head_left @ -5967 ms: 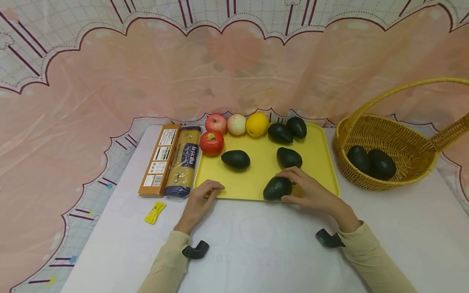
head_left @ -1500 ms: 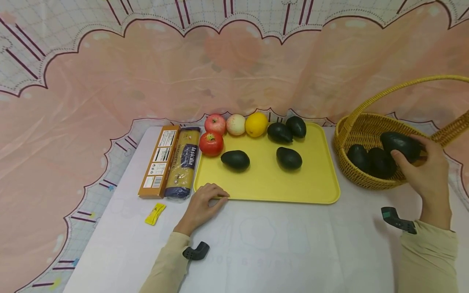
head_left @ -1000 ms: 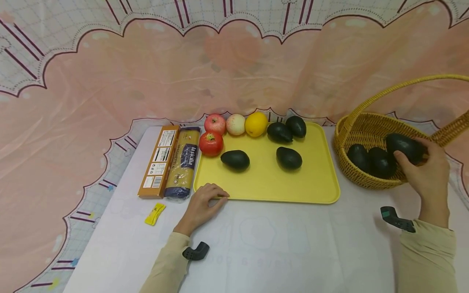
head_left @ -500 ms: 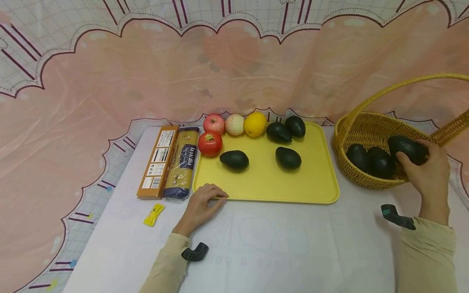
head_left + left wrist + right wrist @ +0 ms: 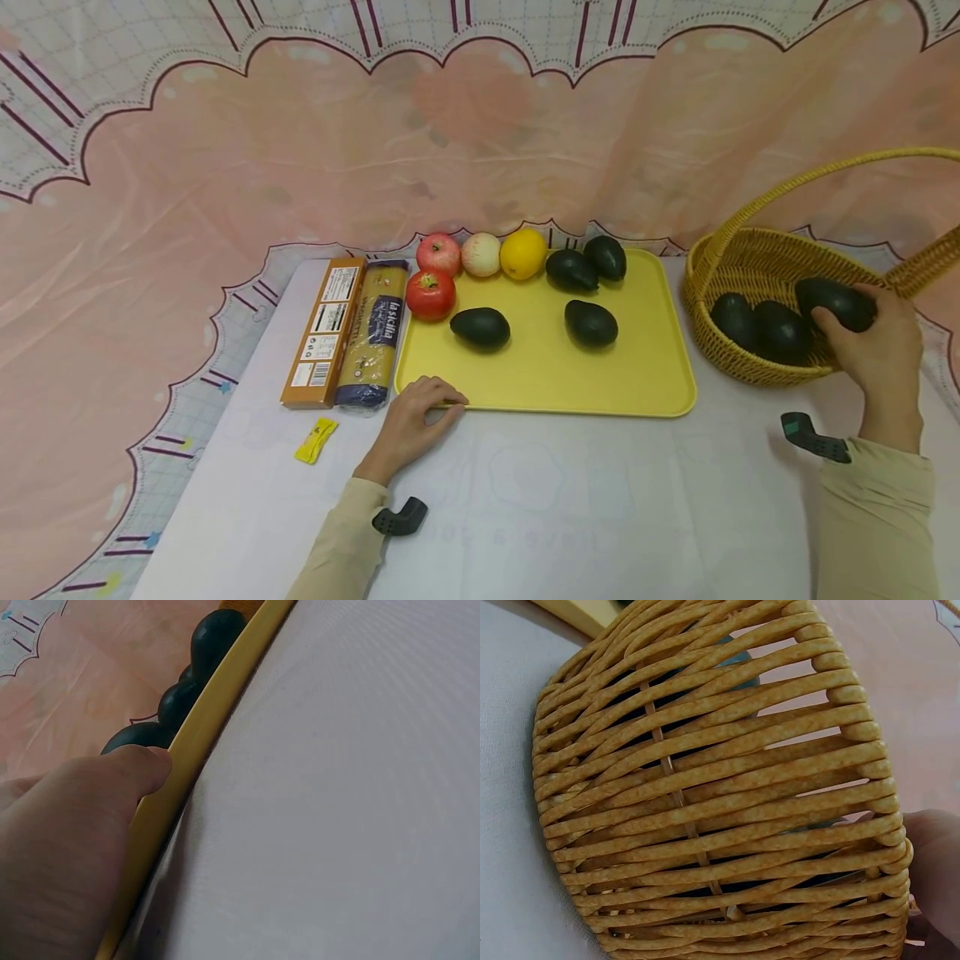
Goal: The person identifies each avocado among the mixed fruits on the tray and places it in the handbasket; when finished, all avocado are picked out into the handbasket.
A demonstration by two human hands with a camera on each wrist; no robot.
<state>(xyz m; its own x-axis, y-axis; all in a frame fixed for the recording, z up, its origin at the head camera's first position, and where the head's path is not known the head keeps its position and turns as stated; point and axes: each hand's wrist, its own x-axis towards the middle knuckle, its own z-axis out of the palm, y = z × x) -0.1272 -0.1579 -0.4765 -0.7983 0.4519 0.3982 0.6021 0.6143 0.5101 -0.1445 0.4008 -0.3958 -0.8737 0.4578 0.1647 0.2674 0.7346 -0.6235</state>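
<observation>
My right hand [image 5: 879,350] grips a dark green avocado [image 5: 836,304], thumb on its near side, inside the wicker basket [image 5: 757,377]. Two more avocados lie to its left in the basket. In the right wrist view the woven basket wall [image 5: 712,772] hides most of the hand and fruit. My left hand [image 5: 412,421] rests at the front edge of the yellow tray [image 5: 525,387], fingers loosely bent; in the left wrist view its thumb [image 5: 142,769] lies against the rim. On the tray lie single avocados at left [image 5: 480,328] and right [image 5: 591,324], plus a pair [image 5: 573,271] at the back.
Along the tray's back left are a tomato [image 5: 431,294], an apple [image 5: 439,253], a paler round fruit [image 5: 481,254] and an orange [image 5: 523,254]. A pasta packet [image 5: 372,333], an orange box [image 5: 324,333] and a yellow sachet [image 5: 316,440] lie farther left. The basket's handle [image 5: 810,185] arches high.
My right hand has taken the avocado from the tray's front right, carried it right into the basket, then shifted it slightly farther right. My left hand stays at the tray edge.
</observation>
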